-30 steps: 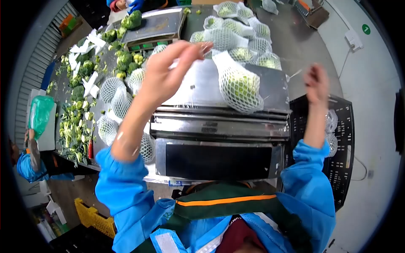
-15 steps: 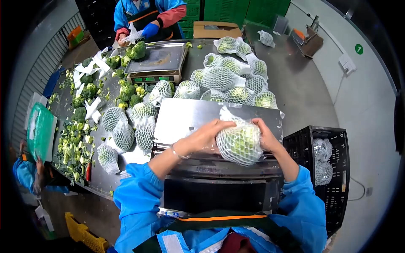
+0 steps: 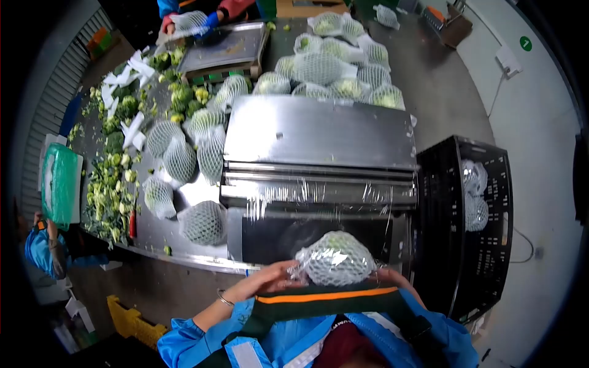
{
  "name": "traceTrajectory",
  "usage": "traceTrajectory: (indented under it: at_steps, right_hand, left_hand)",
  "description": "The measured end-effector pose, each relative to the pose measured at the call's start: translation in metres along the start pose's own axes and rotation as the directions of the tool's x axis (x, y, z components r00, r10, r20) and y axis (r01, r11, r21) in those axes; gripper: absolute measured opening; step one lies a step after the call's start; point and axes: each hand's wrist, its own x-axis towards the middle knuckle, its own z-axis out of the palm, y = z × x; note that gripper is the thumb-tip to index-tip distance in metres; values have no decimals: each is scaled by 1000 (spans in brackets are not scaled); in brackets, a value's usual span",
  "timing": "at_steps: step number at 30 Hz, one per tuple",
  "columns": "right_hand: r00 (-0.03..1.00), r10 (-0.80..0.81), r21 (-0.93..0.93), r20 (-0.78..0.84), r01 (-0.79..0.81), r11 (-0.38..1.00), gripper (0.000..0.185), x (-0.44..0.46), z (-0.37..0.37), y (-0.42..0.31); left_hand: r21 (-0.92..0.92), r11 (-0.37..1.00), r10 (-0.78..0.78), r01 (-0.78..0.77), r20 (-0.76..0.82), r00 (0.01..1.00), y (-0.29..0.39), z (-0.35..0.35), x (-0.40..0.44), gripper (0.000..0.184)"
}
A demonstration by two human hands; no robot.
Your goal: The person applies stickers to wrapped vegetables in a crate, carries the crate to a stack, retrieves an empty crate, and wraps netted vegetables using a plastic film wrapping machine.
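Observation:
A head of broccoli (image 3: 337, 260) in a white foam net, with shiny clear film over it, is close to my body at the front edge of the film wrapping machine (image 3: 319, 132). My left hand (image 3: 276, 277) grips its left side, fingers pressed against gathered film. At its right side is my right hand (image 3: 392, 279), fingers against the bundle and partly hidden by the apron edge. Clear film (image 3: 319, 191) lies across the machine's rollers. Another netted broccoli (image 3: 204, 222) sits on the table just left of the machine.
Several netted broccoli heads (image 3: 322, 67) stand behind the machine. Loose broccoli and trimmings (image 3: 110, 196) cover the left side, near a red-handled knife (image 3: 132, 224). A black crate (image 3: 457, 245) with wrapped heads stands right. Across the table, a co-worker's gloved hand (image 3: 210, 21) works beside a scale (image 3: 224, 49).
Both hands have drawn the netted broccoli from above the machine's lid back toward my body. My view has tilted down, showing the rollers and film. The co-worker's netting now looks fuller.

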Motion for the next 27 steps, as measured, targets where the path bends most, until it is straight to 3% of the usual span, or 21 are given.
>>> traceTrajectory:
  at_steps: [1,2,3,5,7,8,9,12,13,15,17,18,19,21,24,25,27]
  right_hand:
    - [975,-147,-390,164,201,899,35,-19,13,-6]
    - [967,-170,-470,-190,62,880,29,-27,48,-8]
    - [920,-371,-559,-127,243,793,20,-29,52,-6]
    - [829,-544,-503,-135,415,758,20,-4,40,6]
    - [673,-660,-482,-335,479,733,25,2,75,-8]
    - [666,-622,-220,-412,590,777,24,5,87,-14]
    - [722,-513,37,-465,594,803,24,-8,104,-30]
    - [887,-245,481,-391,424,767,27,-31,77,-24]
    - [960,-240,561,-145,280,779,27,-26,45,7]
    - [913,-126,580,-389,349,736,26,15,16,80]
    - [836,17,465,-549,289,837,20,60,0,132]
    - [787,35,370,-616,249,895,18,72,6,137]
    - [768,41,305,-639,204,930,19,78,12,137]
    - [806,27,236,-592,141,962,27,70,25,124]
    - [929,-12,200,-371,93,975,44,31,59,82]
    - [962,-24,233,-271,90,968,51,16,73,64]
    - [995,-71,397,-71,94,913,64,-17,96,31]
  left_hand:
    - [347,937,52,-36,-36,998,15,21,-11,49]
    - [645,764,119,-13,-121,985,13,25,-12,42]
    - [867,497,204,47,-169,964,11,29,-10,35]
    - [944,309,665,-119,-124,737,17,43,9,24]
    - [770,621,651,-148,-401,644,28,34,32,20]
    - [601,767,596,-226,-534,600,35,30,40,20]
    - [406,860,510,-310,-652,561,36,28,44,20]
    - [-8,904,304,-426,-688,659,19,-5,5,22]
    - [-156,887,211,-435,-700,682,-1,-17,-11,22]
    - [-173,937,60,-304,-778,626,-56,-41,-27,17]
    - [47,999,30,17,-828,560,-96,-39,-4,17]
    - [343,929,187,140,-761,621,-100,-38,20,18]
    - [611,758,308,227,-643,701,-103,-40,40,20]
    - [703,709,367,52,-431,824,-130,-59,58,25]
    - [671,733,375,-112,-261,890,-136,-59,62,21]
    - [622,775,327,-107,-250,911,-101,-21,67,19]
    - [192,953,268,-235,-164,949,-78,8,89,18]
